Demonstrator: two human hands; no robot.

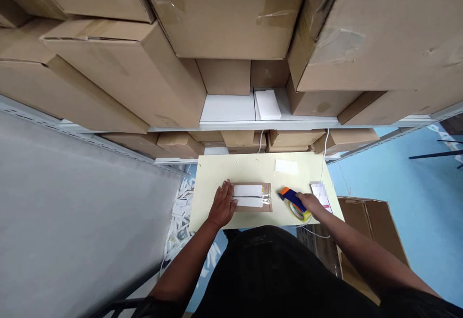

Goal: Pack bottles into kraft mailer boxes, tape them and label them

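Observation:
A small brown cardboard parcel (265,188) with two white labels and clear tape across it lies on a pale yellow table (253,168). My left hand (222,205) rests flat on the parcel's left end, fingers stretched out. My right hand (310,204) is closed around the handle of a blue and orange tape dispenser (292,199), which sits on the table just right of the parcel.
A white slip (286,166) lies at the table's far side and a phone (320,195) near its right edge. Stacked cardboard boxes (224,14) fill the shelves ahead. An open carton (365,231) stands on the blue floor at right; paper strips (179,212) litter the left.

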